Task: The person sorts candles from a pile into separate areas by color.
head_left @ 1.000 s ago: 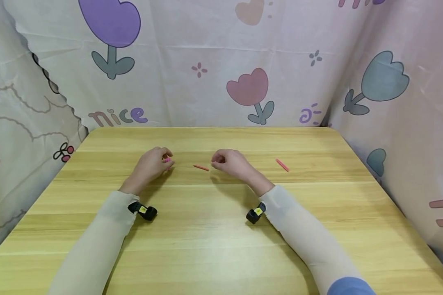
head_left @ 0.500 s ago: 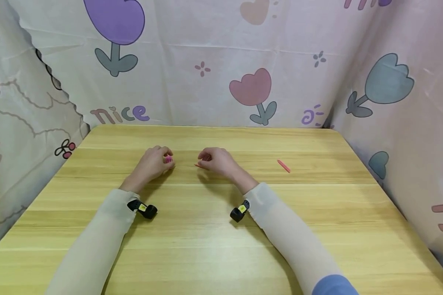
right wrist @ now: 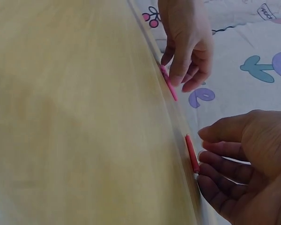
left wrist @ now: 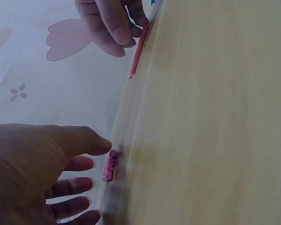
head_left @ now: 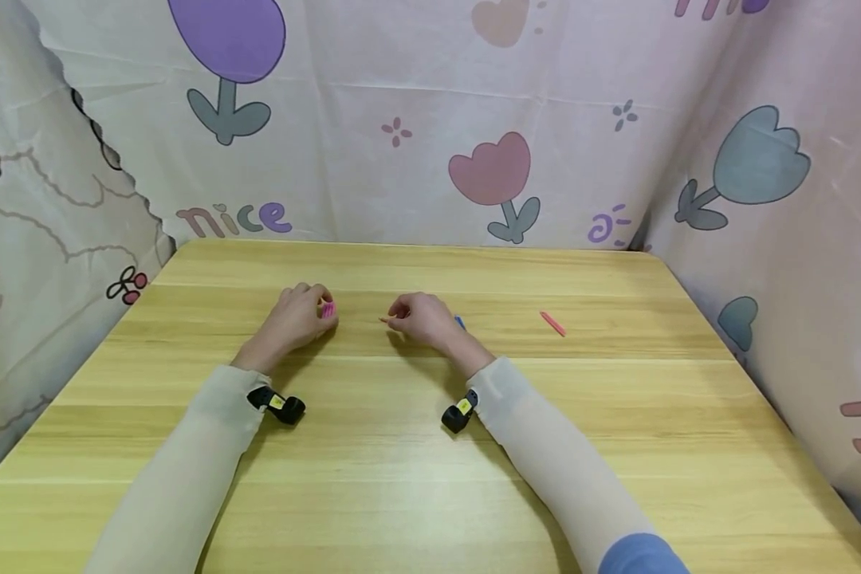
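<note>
In the head view my left hand (head_left: 297, 320) rests at the left, its thumb and fingers around a small bunch of pink crayons (head_left: 328, 309). Their round ends show stacked in the left wrist view, just beyond the thumb. My right hand (head_left: 423, 320) is over a red crayon (right wrist: 192, 153) lying on the table. Its loosely bent fingers and thumb are close beside that crayon; a firm grip on it does not show. From the head, only the crayon's pointed tip sticks out left of the right hand.
A pink-red crayon (head_left: 552, 324) lies farther right on the wooden table (head_left: 373, 462). Part of a blue thing (head_left: 460, 322) shows behind my right wrist, the rest hidden. A printed cloth (head_left: 373, 183) hangs along the back and sides.
My right hand has moved left to the red crayon, covering most of it. A blue thing now shows behind that wrist. The left hand stays with the pink crayons.
</note>
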A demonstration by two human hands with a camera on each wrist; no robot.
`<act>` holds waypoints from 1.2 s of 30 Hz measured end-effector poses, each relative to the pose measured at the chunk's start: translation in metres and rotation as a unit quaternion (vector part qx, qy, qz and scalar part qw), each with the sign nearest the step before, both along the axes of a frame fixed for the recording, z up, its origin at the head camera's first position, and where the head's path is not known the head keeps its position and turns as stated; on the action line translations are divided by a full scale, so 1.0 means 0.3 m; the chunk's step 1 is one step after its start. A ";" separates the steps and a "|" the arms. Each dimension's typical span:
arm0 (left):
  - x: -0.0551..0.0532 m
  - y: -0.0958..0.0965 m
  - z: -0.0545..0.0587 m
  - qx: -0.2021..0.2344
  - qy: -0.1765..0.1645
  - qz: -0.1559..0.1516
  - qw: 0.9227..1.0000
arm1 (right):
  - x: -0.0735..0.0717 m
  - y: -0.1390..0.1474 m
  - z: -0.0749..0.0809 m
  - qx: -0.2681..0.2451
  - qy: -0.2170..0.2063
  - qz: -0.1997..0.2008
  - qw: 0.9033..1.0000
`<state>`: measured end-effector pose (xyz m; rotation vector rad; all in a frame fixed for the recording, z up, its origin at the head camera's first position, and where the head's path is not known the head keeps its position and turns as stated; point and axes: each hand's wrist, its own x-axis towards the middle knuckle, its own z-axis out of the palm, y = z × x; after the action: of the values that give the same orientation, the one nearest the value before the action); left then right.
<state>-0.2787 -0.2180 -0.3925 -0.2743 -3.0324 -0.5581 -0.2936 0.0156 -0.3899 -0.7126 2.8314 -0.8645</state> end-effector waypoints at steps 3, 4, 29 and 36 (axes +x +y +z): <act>0.002 -0.007 0.003 -0.006 -0.002 -0.014 1.000 | 0.000 -0.002 -0.001 0.005 -0.001 -0.004 1.000; 0.003 -0.011 0.004 -0.007 -0.001 -0.025 1.000 | 0.000 -0.002 -0.002 0.008 0.001 -0.004 1.000; -0.001 -0.076 -0.012 -0.011 0.020 -0.153 0.988 | 0.018 0.000 -0.014 0.079 0.044 -0.015 0.996; -0.003 -0.074 -0.018 -0.006 0.015 -0.149 0.989 | 0.034 0.003 0.001 0.114 0.067 -0.013 0.991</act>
<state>-0.2797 -0.2402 -0.3977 -0.7366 -2.9841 -0.5434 -0.2836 0.0165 -0.3895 -0.7268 2.9968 -0.4994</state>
